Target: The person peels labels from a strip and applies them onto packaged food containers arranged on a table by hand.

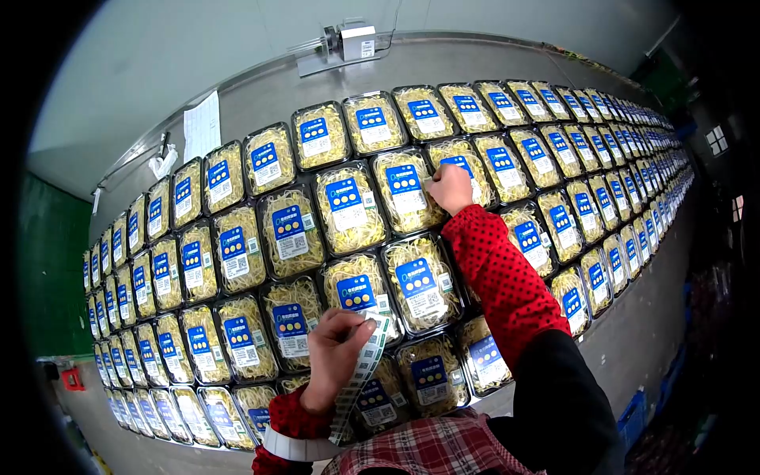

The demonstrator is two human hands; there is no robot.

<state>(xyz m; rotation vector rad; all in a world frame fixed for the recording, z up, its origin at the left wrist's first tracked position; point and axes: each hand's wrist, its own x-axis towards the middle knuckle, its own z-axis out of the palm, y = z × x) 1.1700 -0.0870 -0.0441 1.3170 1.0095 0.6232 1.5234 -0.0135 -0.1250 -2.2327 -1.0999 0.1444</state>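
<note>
Grey tabletop [257, 91] w/ rows of sprout packs [346, 204]. L hand [334, 356] pinches sticker strip [366, 370] above near packs; R hand [451, 190], fingers curled shut, over packs farther up, can't tell if holding anything.

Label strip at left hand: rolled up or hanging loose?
Hanging loose: the label strip trails down from the left hand's pinched fingers toward the plaid cloth, with no roll visible.
</note>
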